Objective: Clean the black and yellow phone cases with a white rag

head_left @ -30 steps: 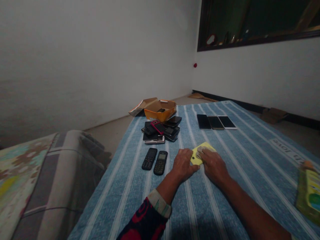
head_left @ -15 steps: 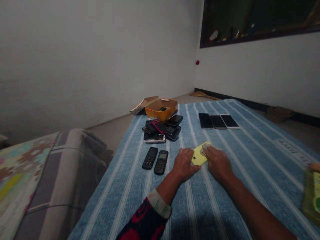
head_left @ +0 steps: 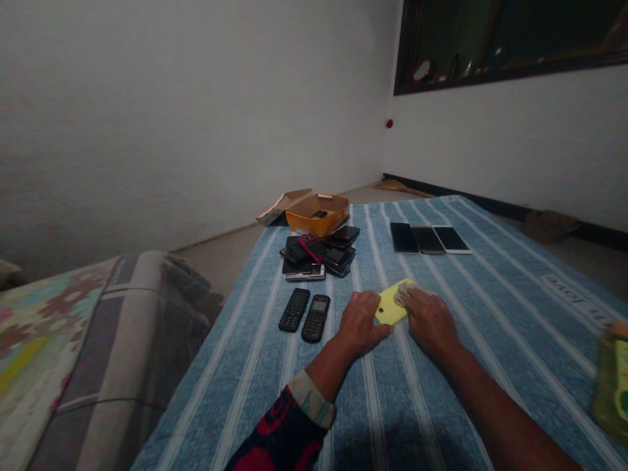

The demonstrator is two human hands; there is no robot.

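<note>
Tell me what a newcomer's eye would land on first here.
The yellow phone stands out, flat on the striped blue cloth, steadied by the left hand while the right hand presses a small rag on it. Behind lie a heap of dark phones beside an orange box, and three smartphones in a row to the right.

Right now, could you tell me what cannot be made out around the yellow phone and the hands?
Head view:
- yellow phone: near end hidden under left hand and right hand.
- pale cloth: mostly under the right fingers.
- green-yellow pack: cut off by the right edge, blurred.
- phone pile: too dim to count.
</note>
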